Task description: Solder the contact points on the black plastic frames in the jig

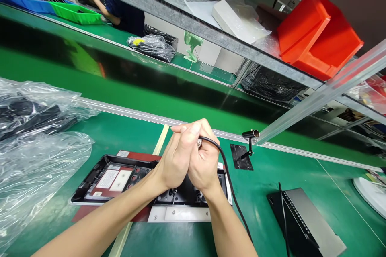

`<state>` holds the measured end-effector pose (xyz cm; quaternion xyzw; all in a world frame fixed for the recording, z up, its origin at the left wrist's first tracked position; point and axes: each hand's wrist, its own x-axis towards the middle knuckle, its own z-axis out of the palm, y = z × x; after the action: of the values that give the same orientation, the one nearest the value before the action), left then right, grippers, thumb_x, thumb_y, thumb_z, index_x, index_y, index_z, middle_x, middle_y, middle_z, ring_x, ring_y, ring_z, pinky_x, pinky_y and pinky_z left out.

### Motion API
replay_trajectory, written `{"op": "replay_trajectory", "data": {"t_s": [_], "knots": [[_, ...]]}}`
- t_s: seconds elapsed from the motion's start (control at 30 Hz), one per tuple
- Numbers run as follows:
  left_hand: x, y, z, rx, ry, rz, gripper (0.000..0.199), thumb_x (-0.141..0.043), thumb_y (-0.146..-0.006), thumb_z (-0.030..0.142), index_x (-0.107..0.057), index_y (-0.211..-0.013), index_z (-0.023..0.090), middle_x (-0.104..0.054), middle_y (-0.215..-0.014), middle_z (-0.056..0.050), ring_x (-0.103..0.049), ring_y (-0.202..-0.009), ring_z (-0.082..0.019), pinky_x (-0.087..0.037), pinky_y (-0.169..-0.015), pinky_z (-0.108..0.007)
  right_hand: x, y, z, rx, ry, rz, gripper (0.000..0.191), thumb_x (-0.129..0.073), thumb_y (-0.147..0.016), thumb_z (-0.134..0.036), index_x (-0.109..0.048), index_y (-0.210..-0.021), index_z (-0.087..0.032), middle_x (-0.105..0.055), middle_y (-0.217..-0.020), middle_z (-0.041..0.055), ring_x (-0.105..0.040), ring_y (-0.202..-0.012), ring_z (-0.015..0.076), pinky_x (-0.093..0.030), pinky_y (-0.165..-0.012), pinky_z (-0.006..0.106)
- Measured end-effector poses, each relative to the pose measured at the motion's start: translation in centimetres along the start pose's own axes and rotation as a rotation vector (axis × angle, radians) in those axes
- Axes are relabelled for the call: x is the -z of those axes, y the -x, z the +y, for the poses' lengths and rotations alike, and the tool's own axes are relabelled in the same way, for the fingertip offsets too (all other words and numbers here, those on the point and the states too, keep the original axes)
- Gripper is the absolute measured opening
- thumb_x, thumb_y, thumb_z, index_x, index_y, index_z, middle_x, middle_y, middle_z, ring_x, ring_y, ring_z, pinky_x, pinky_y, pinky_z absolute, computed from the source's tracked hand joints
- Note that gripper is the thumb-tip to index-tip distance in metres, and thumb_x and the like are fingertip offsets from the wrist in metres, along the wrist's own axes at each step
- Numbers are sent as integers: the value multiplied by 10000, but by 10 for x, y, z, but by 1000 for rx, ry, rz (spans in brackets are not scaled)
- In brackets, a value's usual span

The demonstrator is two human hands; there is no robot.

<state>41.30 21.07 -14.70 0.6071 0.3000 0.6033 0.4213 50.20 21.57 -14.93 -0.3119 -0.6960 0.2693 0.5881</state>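
My left hand [176, 154] and my right hand [205, 164] are clasped closely together. Both wrap round an upright corded tool, apparently an electric screwdriver, with a black cord [229, 182] leaving near a small metal piece at the top and curving down to the right. The fingers and palms cover most of its body, and its tip is hidden. Beneath the hands lies a shallow black plastic housing [90, 178], open side up, with its ribs and round openings visible. It sits in a dark red fixture [83, 213] that has a white front strip [177, 213].
Clear plastic bags [45, 160] with black parts lie at left. To the right are a black stand with a tube-shaped holder [251, 134] and a black-and-grey panel [313, 217]. A metal shelf [181, 12] overhead carries a red bin [304, 24]. A person's arm [104, 8] shows beyond.
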Motion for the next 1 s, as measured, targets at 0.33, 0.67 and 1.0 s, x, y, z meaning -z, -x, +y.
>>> {"op": "replay_trajectory", "data": {"t_s": [0.33,0.67,1.0], "knots": [[1,1,-2,-2,23,7,509,-327,-1113,498,-556,-767,202,-559,-776,7,-531,-734,-147,-447,-713,-294,-1,0,1,-7,-9,1,217,-585,-1006,-199,-790,-1039,-264,-644,-942,21,-644,-869,140,-511,-789,290],[1,1,-2,-18,30,0,504,-322,-1118,497,-554,-782,204,-548,-782,18,-521,-737,-134,-442,-712,-283,-1,0,1,8,-20,9,212,-584,-1014,-215,-791,-1022,-260,-652,-938,16,-661,-865,135,-511,-775,286],[-1,0,-1,-1,45,12,505,-324,-1111,525,-489,-753,209,-508,-746,25,-505,-720,-130,-458,-742,-290,0,0,2,-2,-13,-3,210,-577,-1012,-223,-784,-1020,-258,-646,-928,11,-649,-852,133,-496,-770,281]]}}
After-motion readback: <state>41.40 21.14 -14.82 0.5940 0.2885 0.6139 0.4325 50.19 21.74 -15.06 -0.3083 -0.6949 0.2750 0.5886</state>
